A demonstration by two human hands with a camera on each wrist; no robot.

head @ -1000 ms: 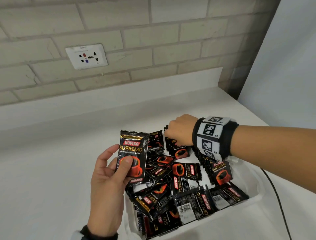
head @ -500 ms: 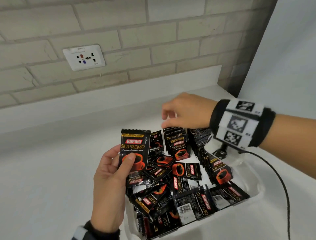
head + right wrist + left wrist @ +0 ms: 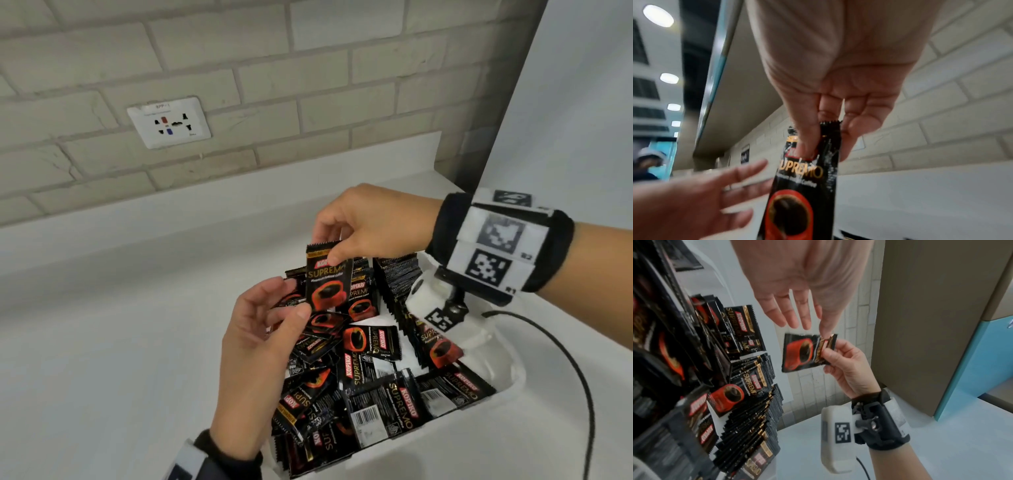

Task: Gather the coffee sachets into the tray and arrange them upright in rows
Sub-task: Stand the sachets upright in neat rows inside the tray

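Note:
A black Kopiko Supremo sachet (image 3: 327,287) (image 3: 799,353) (image 3: 803,194) hangs upright above the white tray (image 3: 510,387). My right hand (image 3: 329,247) (image 3: 825,350) (image 3: 826,142) pinches its top edge between thumb and fingers. Just below and to the left is my left hand (image 3: 291,298) (image 3: 809,324) (image 3: 740,178), fingers straight and spread, thumb tip by the sachet's edge, gripping nothing. Upright rows of sachets (image 3: 397,277) (image 3: 754,415) stand at the tray's far right. A loose pile of sachets (image 3: 359,394) fills the near part.
The tray sits on a white counter (image 3: 120,342) against a brick wall with a socket plate (image 3: 169,123). A black cable (image 3: 579,377) runs from my right wrist across the counter. A wall panel rises at the right. A person (image 3: 647,164) stands far off.
My right hand rose from the upright rows, came left and took the sachet by its top. My left hand's fingers have loosened off it.

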